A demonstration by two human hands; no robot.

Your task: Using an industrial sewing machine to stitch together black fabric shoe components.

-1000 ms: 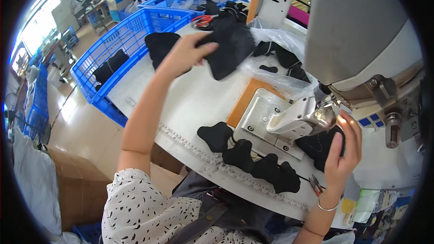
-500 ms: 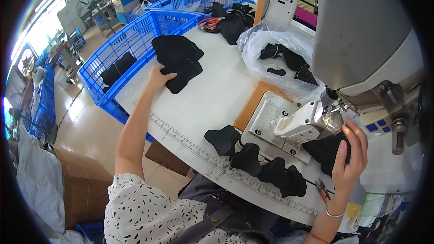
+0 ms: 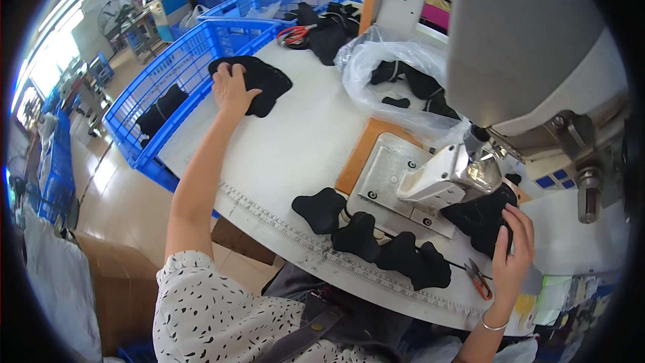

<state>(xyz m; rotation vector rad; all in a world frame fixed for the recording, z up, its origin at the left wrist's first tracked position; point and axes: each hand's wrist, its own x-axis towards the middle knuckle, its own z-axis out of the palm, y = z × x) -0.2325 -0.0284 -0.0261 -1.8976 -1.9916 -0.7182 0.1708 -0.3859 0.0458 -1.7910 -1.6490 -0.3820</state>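
At the left of the white table, my left hand (image 3: 232, 92) lies over the near-left part of black fabric pieces (image 3: 270, 86). Its fingers are stretched out on top and the thumb points right. My right hand (image 3: 514, 247) is beside the sewing machine's metal clamp head (image 3: 447, 178), fingers extended. Their tips touch the right edge of a black fabric piece (image 3: 478, 220), which lies partly under the head. Along the table's front edge runs a row of black lobed fabric pieces (image 3: 357, 236). Small red-handled thread snips (image 3: 479, 281) rest near my right wrist.
A blue crate (image 3: 176, 70) stands against the table's left edge, with a black bundle inside. Farther back are red-handled scissors (image 3: 295, 35) and more black pieces (image 3: 329, 42). A clear plastic bag (image 3: 356, 81) holds black parts behind the machine. The grey machine body (image 3: 517, 47) overhangs the right.
My left hand has moved farther away, onto the pieces, which now overlap more closely. My right hand has come down from beside the clamp head to the fabric's edge. The view has shifted slightly.
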